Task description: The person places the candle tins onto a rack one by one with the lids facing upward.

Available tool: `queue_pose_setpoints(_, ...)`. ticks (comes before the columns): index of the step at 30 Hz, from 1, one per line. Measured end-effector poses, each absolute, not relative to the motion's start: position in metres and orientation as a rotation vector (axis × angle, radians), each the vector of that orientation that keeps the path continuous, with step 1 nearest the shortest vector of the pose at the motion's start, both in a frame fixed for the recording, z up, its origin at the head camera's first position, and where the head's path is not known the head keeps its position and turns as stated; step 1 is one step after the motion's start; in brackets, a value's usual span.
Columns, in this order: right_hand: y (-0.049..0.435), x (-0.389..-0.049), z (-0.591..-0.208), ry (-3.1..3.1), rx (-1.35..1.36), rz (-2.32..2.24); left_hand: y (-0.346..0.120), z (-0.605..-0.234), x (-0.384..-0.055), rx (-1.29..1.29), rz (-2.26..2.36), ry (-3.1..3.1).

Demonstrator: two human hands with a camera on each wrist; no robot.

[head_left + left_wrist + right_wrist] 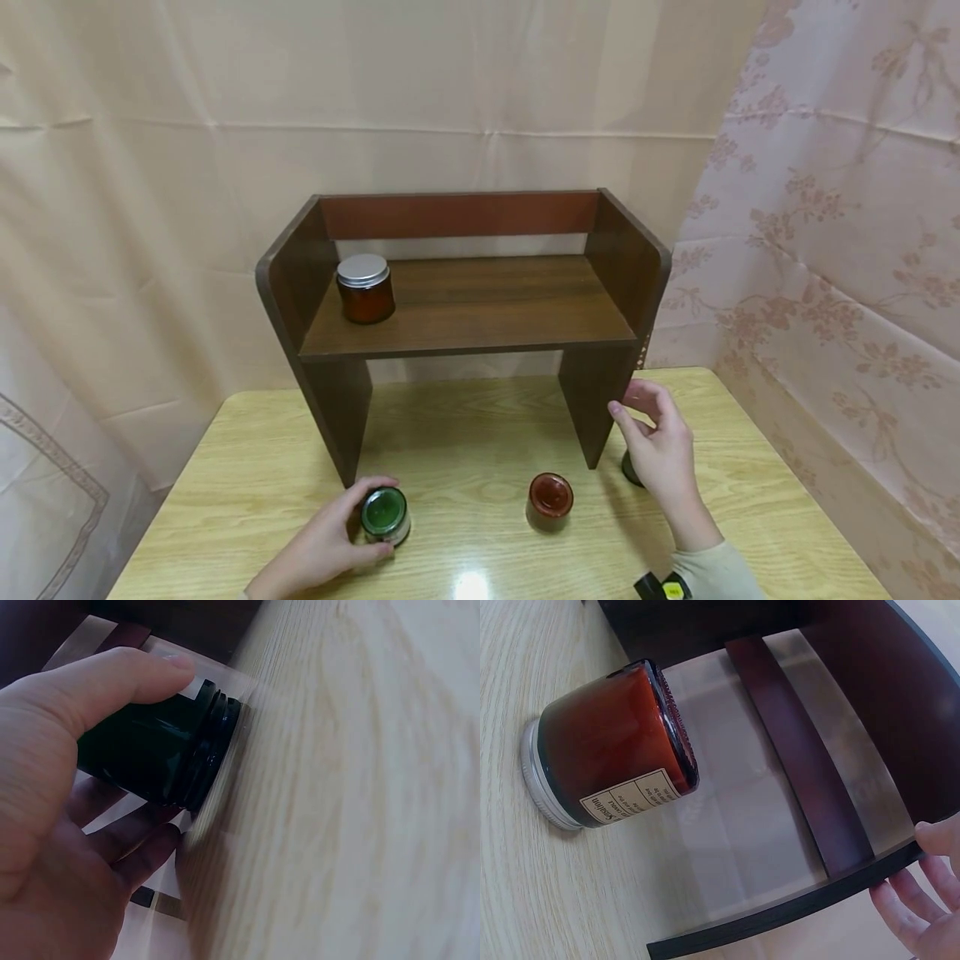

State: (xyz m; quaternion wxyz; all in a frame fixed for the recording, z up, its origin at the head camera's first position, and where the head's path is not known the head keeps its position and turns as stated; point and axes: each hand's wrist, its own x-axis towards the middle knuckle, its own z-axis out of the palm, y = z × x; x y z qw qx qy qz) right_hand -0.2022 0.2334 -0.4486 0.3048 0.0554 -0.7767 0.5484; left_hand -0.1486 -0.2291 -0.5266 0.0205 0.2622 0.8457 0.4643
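My left hand grips a green glass jar that stands upside down on the table, left of centre. In the left wrist view, thumb and fingers wrap the dark green jar, its threaded neck toward the tabletop. My right hand pinches the front edge of the shelf's right side panel, thumb on one face and fingers on the other. Between the hands, an amber jar rests upside down; the right wrist view shows its silver lid against the table and a printed label.
The brown wooden shelf unit stands at the back of the table. On its upper board, toward the left, sits an upright amber jar with a silver lid. A dark green object is mostly hidden behind my right hand. Curtains hang behind.
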Motion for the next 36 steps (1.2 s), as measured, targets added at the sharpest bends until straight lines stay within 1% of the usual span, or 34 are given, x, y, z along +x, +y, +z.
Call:
queue_pose_setpoints(6, 0.2340, -0.2010, -0.4487, -2.056, 0.162, 1.445, -0.2294, -0.5297, -0.1494, 0.785, 1.428, 2.606)
queue_pose_setpoints(15, 0.2344, -0.2011, -0.4494, -2.055, 0.167, 1.441, -0.2286, -0.5328, -0.1498, 0.809, 1.399, 2.647)
queue_pose_setpoints(36, 0.2335, -0.2017, -0.4492, -2.045, 0.184, 1.444, -0.2273, -0.5266, -0.1479, 0.747, 1.426, 2.592)
